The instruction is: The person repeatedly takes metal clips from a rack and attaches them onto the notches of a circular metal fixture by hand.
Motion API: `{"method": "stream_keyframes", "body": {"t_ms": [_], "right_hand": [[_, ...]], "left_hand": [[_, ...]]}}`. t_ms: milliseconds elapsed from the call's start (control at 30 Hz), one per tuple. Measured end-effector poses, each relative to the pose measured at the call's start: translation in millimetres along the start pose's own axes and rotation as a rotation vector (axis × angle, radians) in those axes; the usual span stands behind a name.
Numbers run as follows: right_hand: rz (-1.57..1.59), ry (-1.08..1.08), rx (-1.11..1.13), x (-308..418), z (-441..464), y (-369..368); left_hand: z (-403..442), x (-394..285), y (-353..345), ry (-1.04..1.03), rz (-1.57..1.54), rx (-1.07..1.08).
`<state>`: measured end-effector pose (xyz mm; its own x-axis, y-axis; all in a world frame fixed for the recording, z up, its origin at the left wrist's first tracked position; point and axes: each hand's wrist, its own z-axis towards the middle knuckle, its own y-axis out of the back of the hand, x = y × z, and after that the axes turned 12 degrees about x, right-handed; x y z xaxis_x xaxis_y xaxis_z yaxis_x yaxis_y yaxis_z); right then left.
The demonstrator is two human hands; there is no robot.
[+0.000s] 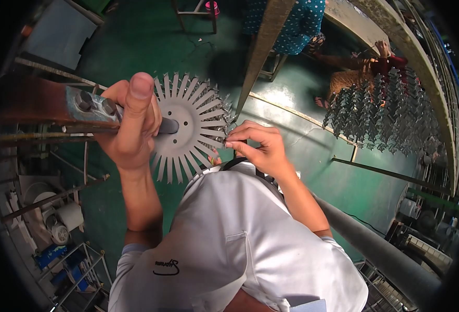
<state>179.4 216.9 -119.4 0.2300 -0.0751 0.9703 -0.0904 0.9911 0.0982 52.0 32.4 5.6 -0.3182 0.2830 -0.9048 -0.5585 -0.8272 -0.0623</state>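
A grey slotted metal disc with narrow radial arms and small holes faces me left of centre. More toothed metal layers show behind its right edge. My left hand curls round the grey shaft at the disc's hub, thumb raised. Beside that hand is a bolted, rusty steel beam. At the disc's right rim, my right hand is closed in a pinch, thumb against fingers. A small shiny metal piece shows at those fingertips, partly hidden.
Rows of dark toothed metal pieces hang from a frame at right. A person in dotted teal clothing is beyond an upright post; another person sits behind the hanging rows. A thick grey pipe runs at lower right.
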Motion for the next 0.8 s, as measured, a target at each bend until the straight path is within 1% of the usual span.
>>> {"method": "stream_keyframes", "body": {"t_ms": [67,100,167,300,400,433,467,567,600,633,700,733,767,800], "right_hand": [[-0.045,-0.013,-0.021,4.4,0.2,-1.5],[-0.067,-0.021,-0.032,6.0,0.3,-2.0],[-0.113,0.037,-0.067,3.0,0.8,-3.5],[-0.166,0.074,-0.066,1.2,0.7,-1.6],[-0.263,-0.103,-0.011,22.1,0.2,6.4],[-0.317,-0.050,-0.026,20.7,-1.2,10.4],[-0.323,-0.050,-0.019,21.7,-3.5,14.1],[-0.233,-0.056,0.058,30.0,-5.7,29.8],[-0.216,-0.047,0.070,28.6,-5.6,34.0],[-0.259,-0.047,0.095,32.4,-5.5,43.9],[-0.330,-0.042,0.165,40.3,-4.4,64.9],[-0.296,-0.169,0.063,50.8,-3.7,83.2],[-0.372,-0.144,-0.143,52.0,-3.9,105.5],[-0.441,-0.163,-0.386,55.3,-0.2,138.5]], "left_hand": [[0.1,1.5,-0.7,0.007,-0.001,0.003],[0.8,1.6,-2.5,0.018,-0.028,-0.028],[3.0,2.0,-6.9,0.039,-0.081,-0.089],[2.9,6.6,-6.8,0.044,-0.098,-0.078],[3.8,7.3,-14.6,0.043,-0.070,-0.076],[1.7,10.7,-14.9,0.028,-0.046,-0.050],[-1.8,15.5,-14.4,0.014,-0.053,-0.054],[-3.7,19.8,-8.5,0.011,-0.082,0.014],[-2.5,19.7,-9.8,0.020,-0.069,-0.013],[1.2,18.4,-13.5,0.024,-0.118,-0.076],[3.5,19.1,-13.8,0.018,-0.099,-0.081],[3.9,19.7,-12.2,0.022,-0.091,-0.078],[5.1,19.8,-11.7,0.017,-0.093,-0.071],[5.8,19.5,-12.2,0.014,-0.093,-0.066]]}}
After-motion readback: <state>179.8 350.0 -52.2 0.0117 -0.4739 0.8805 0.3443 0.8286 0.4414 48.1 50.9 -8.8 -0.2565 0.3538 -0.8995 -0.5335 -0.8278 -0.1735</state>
